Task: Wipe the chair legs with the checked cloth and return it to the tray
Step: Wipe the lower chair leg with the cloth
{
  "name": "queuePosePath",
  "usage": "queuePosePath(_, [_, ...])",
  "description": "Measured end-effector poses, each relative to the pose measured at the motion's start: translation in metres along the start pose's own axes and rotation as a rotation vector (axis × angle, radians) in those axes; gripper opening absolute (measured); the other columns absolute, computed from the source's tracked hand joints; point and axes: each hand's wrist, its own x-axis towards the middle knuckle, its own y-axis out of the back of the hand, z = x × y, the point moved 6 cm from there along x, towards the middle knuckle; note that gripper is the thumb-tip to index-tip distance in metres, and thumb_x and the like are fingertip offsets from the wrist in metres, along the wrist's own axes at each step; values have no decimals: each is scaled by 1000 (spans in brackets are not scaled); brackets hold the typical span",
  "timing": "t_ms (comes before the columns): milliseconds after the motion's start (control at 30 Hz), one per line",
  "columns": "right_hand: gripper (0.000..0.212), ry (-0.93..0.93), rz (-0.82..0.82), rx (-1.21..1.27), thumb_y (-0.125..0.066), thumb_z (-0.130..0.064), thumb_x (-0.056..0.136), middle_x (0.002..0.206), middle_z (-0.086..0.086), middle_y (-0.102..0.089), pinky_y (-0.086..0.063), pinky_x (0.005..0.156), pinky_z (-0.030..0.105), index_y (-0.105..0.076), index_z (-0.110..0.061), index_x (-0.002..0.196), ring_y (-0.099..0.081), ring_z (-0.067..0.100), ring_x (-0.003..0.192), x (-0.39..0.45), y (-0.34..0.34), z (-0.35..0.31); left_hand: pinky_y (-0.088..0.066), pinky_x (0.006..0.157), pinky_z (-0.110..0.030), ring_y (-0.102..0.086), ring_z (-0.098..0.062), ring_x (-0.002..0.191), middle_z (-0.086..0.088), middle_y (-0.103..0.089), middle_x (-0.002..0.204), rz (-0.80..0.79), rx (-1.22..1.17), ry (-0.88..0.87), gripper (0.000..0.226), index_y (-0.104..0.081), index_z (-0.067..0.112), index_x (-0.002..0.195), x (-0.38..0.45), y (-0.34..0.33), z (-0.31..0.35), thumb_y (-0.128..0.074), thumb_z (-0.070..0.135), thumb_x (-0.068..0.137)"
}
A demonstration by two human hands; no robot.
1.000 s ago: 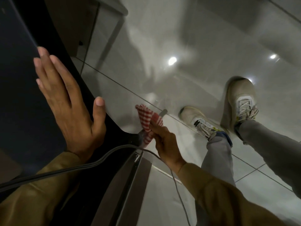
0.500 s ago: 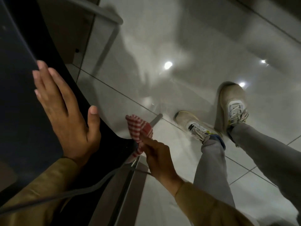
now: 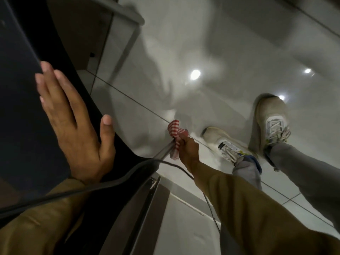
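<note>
My right hand [image 3: 188, 150] is closed around the red-and-white checked cloth [image 3: 175, 134], which is wrapped on a thin grey chair leg [image 3: 162, 152] low down near the floor. Only a short piece of the leg shows above the cloth. My left hand [image 3: 73, 124] lies flat with fingers spread on the dark chair seat [image 3: 22, 107], thumb over its black edge. The tray is out of sight.
My two feet in pale sneakers [image 3: 223, 142] stand on the glossy tiled floor [image 3: 184, 52] just right of the leg. A dark cable [image 3: 114, 182] runs across the seat edge and my right forearm. Another grey leg [image 3: 127, 43] slants at the upper left.
My right hand has slid the cloth further down the leg toward the floor, away from the seat. My left hand stays flat on the seat.
</note>
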Motion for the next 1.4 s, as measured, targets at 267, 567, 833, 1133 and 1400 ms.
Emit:
queuePosePath(267, [30, 554, -273, -589, -56, -12, 105, 103, -21, -74, -53, 85, 5, -76, -25, 123, -74, 4, 103, -106, -6, -4, -6, 142, -53, -8, -52, 167, -40, -14, 175, -43, 70, 13, 80, -17, -15, 167, 4, 7, 8, -31, 43, 114])
queuePosePath(567, [27, 452, -179, -532, -56, -3, 105, 103, 5, -72, -57, 93, 27, -70, -1, 128, -68, 11, 92, -67, -3, 0, -4, 142, -48, -10, -53, 167, -39, -15, 175, -37, 64, 41, 80, -19, -16, 166, 4, 6, 9, -36, 37, 109])
queuePosePath(833, [14, -9, -16, 70, -54, 1, 103, 57, 4, -59, -49, 42, 11, -64, 7, 97, -54, 8, 48, 5, -3, -6, -3, 142, -47, -9, -52, 167, -39, -15, 176, -23, 61, 32, 80, -18, -16, 166, 3, 4, 8, -35, 38, 109])
queuePosePath(1133, [28, 647, -214, -656, -55, -13, 107, 120, -1, -79, -57, 97, 19, -74, -15, 127, -73, 12, 115, -115, -1, -3, -2, 141, -46, -3, -41, 171, -33, -12, 178, -20, 49, 38, 80, -16, -10, 169, 2, 2, 3, -32, 43, 111])
queuePosePath(1400, [29, 519, -146, -367, -55, -1, 104, 114, -7, -76, -54, 93, 8, -73, -13, 123, -70, -4, 104, -84, 4, 11, -2, 142, -47, 1, -35, 172, -33, -11, 178, -22, 52, 37, 82, -14, -9, 169, 1, 1, 3, -29, 48, 112])
